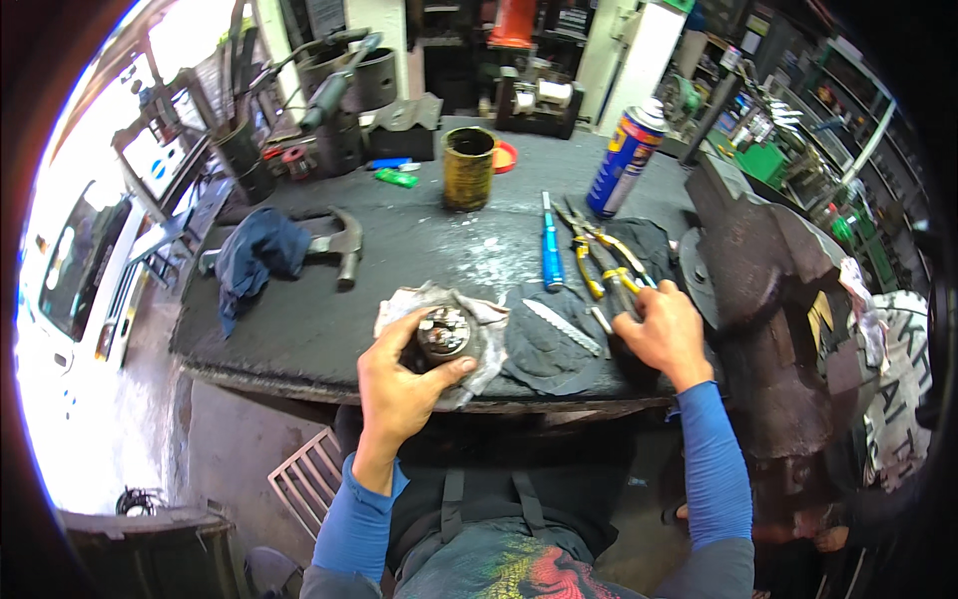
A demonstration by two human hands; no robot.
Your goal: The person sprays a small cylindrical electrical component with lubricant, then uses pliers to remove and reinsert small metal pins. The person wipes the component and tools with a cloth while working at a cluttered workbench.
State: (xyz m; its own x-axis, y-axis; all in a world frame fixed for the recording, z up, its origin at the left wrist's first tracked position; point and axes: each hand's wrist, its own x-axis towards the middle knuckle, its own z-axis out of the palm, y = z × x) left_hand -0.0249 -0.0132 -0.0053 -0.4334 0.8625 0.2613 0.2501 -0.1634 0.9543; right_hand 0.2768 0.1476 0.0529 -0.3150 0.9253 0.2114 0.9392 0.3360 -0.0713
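My left hand (pixel 399 374) is wrapped round a round metal part (pixel 445 334) with an open, shiny, uneven top. It stands upright over a crumpled whitish rag (pixel 489 324) by the bench's front edge. My right hand (pixel 661 334) is closed, its fingers curled down at the right of the bench; what they grip, if anything, is hidden. Just beyond it lie pliers with yellow and black handles (pixel 589 262). A blue-handled screwdriver (pixel 552 255) is left of them. Nearer, a pale serrated blade (pixel 562 327) rests on a dark cloth (pixel 539 364).
A dark bench vise (pixel 763 250) stands at the right. At the back are a stained yellowish can (pixel 468 170) and a blue spray can (pixel 627 160). A hammer (pixel 347 245) lies at the left beside a blue rag (pixel 261 255). The bench's front edge (pixel 289 389) runs before me.
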